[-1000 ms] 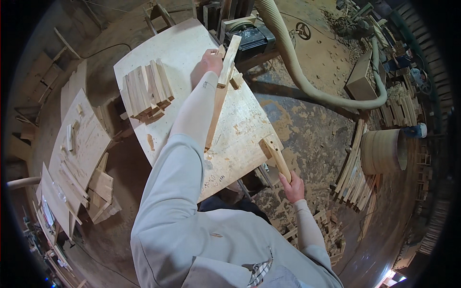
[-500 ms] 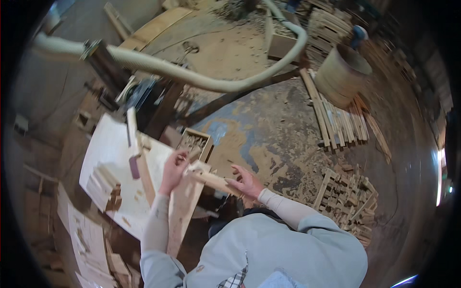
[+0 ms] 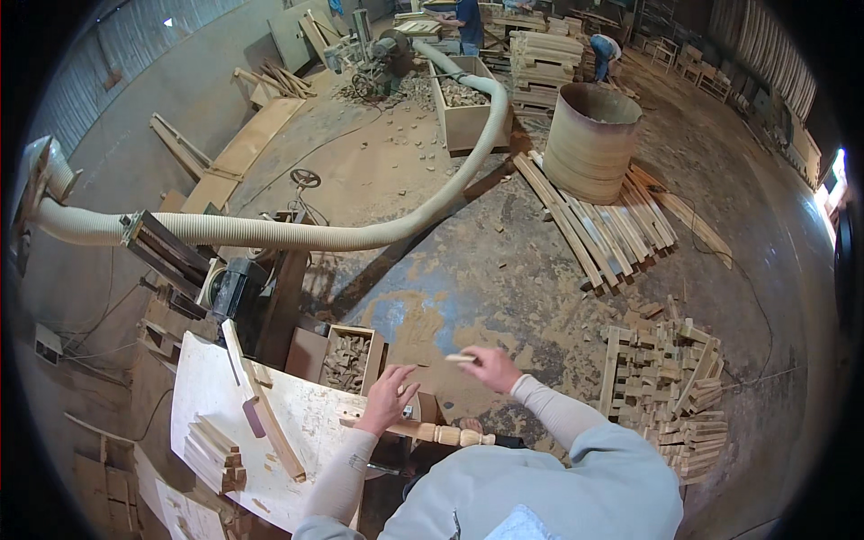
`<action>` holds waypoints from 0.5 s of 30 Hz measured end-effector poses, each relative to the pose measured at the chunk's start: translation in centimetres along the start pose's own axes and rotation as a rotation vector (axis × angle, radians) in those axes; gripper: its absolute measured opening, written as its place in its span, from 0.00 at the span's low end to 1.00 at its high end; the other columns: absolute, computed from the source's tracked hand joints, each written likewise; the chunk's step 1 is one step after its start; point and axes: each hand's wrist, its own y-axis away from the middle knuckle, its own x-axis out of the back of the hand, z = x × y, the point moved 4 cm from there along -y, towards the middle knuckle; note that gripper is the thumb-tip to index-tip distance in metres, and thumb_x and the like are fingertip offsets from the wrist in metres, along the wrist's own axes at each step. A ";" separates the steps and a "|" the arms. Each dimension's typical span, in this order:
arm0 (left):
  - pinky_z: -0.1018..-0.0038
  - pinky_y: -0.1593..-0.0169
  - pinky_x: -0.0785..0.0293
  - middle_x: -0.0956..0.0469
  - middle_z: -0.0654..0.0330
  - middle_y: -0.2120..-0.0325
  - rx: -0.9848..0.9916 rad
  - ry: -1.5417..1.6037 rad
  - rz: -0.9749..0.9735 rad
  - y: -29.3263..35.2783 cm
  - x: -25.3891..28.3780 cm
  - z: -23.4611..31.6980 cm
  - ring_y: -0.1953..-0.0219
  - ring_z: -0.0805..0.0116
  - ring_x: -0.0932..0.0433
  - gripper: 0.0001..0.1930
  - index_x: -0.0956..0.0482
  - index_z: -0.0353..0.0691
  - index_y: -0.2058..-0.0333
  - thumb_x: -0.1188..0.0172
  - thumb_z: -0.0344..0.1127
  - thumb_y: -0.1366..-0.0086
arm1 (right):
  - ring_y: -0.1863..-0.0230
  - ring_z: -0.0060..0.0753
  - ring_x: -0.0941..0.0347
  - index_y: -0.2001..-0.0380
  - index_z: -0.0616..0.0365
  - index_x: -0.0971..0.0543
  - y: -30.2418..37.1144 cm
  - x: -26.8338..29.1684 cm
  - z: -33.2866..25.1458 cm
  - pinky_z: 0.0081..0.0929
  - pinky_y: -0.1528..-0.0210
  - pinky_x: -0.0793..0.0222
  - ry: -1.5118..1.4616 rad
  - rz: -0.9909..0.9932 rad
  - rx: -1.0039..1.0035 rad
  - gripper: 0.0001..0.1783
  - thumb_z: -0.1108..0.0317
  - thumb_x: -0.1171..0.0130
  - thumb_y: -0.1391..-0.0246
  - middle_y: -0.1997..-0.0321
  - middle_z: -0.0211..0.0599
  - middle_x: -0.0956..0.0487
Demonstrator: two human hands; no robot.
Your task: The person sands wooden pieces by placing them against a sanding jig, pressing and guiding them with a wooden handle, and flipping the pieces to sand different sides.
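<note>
My left hand (image 3: pixel 389 396) hovers with fingers spread at the near edge of the white worktable (image 3: pixel 211 396), just above a turned wooden spindle (image 3: pixel 445 435) that lies across the table's corner. My right hand (image 3: pixel 492 367) is raised over the floor and pinches a small flat wood offcut (image 3: pixel 459 358). On the table lie a long wooden strip (image 3: pixel 265 409) and a stack of short sticks (image 3: pixel 214 454).
An open box of wood scraps (image 3: pixel 346 360) stands beside the table. A cream dust hose (image 3: pixel 270 236) curves across the sawdust floor. A round drum (image 3: pixel 589 139), long slats (image 3: pixel 594 225) and a pile of stacked blocks (image 3: pixel 666 387) lie to the right. Two people (image 3: pixel 468 22) work far off.
The view swung to the right, away from the table and toward the floor. My left hand left the long strip and came to the spindle. My right hand let the spindle go and now holds a small offcut.
</note>
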 end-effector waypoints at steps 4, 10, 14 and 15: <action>0.54 0.42 0.18 0.16 0.46 0.50 -0.013 -0.380 0.108 0.8 0.5 -4.1 0.48 0.43 0.15 0.20 0.15 0.36 0.42 0.28 0.41 0.26 | 0.55 0.61 0.11 0.50 0.55 0.11 3.6 0.9 17.0 0.56 0.49 0.17 0.279 0.288 -0.379 0.24 0.47 0.30 0.36 0.57 0.55 0.10; 0.54 0.48 0.20 0.16 0.51 0.56 -0.042 -0.633 0.269 1.2 -0.9 -4.1 0.52 0.46 0.16 0.14 0.13 0.39 0.49 0.28 0.41 0.26 | 0.35 0.60 0.15 0.37 0.64 0.14 17.1 -6.7 29.7 0.51 0.31 0.19 0.564 -0.461 -0.767 0.31 0.57 0.32 0.40 0.37 0.63 0.13; 0.54 0.49 0.20 0.16 0.51 0.59 -0.020 -0.576 0.346 1.1 -0.4 -3.8 0.54 0.46 0.17 0.13 0.12 0.39 0.51 0.28 0.40 0.27 | 0.37 0.57 0.13 0.47 0.60 0.08 16.5 -9.4 29.6 0.50 0.34 0.17 0.537 -0.668 -0.821 0.26 0.62 0.27 0.50 0.37 0.54 0.11; 0.54 0.49 0.20 0.16 0.51 0.59 0.016 -0.606 0.367 2.4 0.2 -4.0 0.54 0.46 0.17 0.13 0.12 0.39 0.51 0.28 0.40 0.27 | 0.38 0.56 0.12 0.48 0.59 0.07 12.6 -8.1 26.5 0.50 0.37 0.16 0.589 -0.782 -0.669 0.26 0.64 0.27 0.52 0.39 0.54 0.11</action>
